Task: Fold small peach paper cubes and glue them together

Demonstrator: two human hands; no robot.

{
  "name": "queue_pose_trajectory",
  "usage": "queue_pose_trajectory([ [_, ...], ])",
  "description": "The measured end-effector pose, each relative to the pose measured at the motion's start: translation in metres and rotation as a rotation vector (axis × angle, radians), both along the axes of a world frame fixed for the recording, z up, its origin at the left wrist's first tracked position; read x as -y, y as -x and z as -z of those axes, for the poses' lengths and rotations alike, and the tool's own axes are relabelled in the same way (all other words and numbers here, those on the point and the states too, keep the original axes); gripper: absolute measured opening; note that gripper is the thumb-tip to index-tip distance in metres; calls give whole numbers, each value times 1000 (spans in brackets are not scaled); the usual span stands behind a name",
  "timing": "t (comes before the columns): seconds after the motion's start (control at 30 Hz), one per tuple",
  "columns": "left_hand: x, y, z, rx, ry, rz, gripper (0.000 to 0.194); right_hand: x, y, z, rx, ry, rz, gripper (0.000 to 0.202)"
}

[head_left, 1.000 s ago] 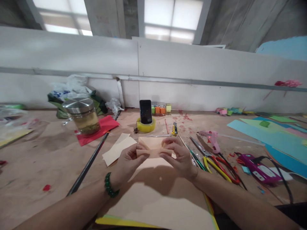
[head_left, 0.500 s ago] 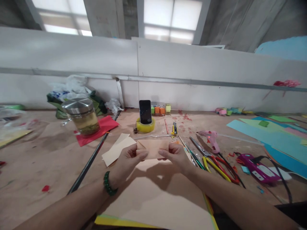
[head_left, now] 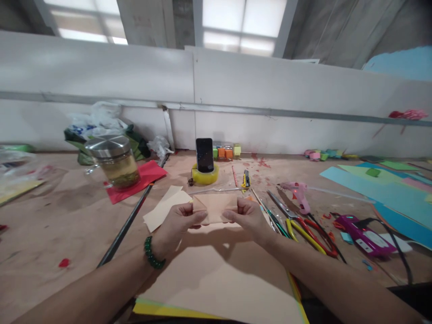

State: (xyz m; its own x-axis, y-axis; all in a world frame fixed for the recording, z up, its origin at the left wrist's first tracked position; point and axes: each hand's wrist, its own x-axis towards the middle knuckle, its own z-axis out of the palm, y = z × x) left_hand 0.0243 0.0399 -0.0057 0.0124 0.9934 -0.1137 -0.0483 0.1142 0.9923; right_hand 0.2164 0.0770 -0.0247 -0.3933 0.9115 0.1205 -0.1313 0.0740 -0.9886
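A small folded piece of peach paper (head_left: 216, 204) is held up between both hands, with slanting creases showing near its left end. My left hand (head_left: 184, 219) pinches its left end, thumb on the near face and fingers behind. On the right end my right hand (head_left: 248, 218) grips in the same way. Below them lies a stack of large paper sheets (head_left: 219, 279), peach on top with yellow and green edges beneath. Cream paper strips (head_left: 165, 209) rest on the table just left of my left hand.
Scissors (head_left: 300, 225), a pink glue gun (head_left: 299, 193) and a purple power strip (head_left: 364, 236) lie to the right. A phone (head_left: 204, 155) stands in a yellow tape roll (head_left: 205, 177). At left, a glass tea mug (head_left: 116, 164) sits on red paper (head_left: 151, 175). Coloured sheets (head_left: 367, 186) lie far right.
Both hands keep their grip on the folded paper, which has tilted slightly so more of its creased face shows. The view has shifted a little.
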Motion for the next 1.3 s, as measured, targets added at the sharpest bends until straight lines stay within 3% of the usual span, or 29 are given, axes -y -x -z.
queue_pose_trajectory([
  [0.47, -3, 3, 4, -45, 33, 38, 36, -1, -2, 2, -46, 86, -68, 41],
  [0.8, -2, 3, 3, -113, -21, 62, 35, -6, -3, 7, -9, 62, -31, 41],
  [1.13, -10, 9, 25, -109, -60, 43, 40, -4, -3, 5, -18, 52, -55, 42],
  [1.3, -8, 8, 18, -114, -57, 43, 38, -5, -3, 6, -15, 54, -58, 41],
])
